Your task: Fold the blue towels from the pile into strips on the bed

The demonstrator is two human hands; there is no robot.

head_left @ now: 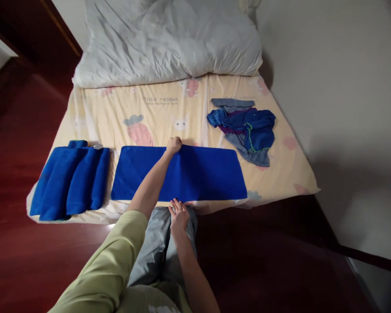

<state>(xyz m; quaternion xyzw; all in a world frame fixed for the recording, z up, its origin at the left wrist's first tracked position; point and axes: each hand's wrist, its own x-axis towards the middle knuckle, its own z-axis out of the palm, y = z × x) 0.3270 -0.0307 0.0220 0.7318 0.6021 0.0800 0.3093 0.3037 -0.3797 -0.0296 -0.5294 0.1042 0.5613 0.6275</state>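
A blue cloth (211, 174) lies spread as a long flat rectangle near the front edge of the bed. At the middle of its far edge, my left hand (174, 144) is closed on the fabric, and a slight ridge runs down from there. My right hand (179, 213) is at the middle of the near edge, its fingers somewhat spread and the tips by the cloth's border. To the left of the cloth sit several rolled or folded blue cloths (80, 180), side by side.
A crumpled pile of blue, grey and purple clothes (260, 130) lies on the right of the bed. The bed sheet (107, 117) is yellow with printed figures. A white quilt (169, 43) is bunched at the back, and a wall (339, 87) stands to the right.
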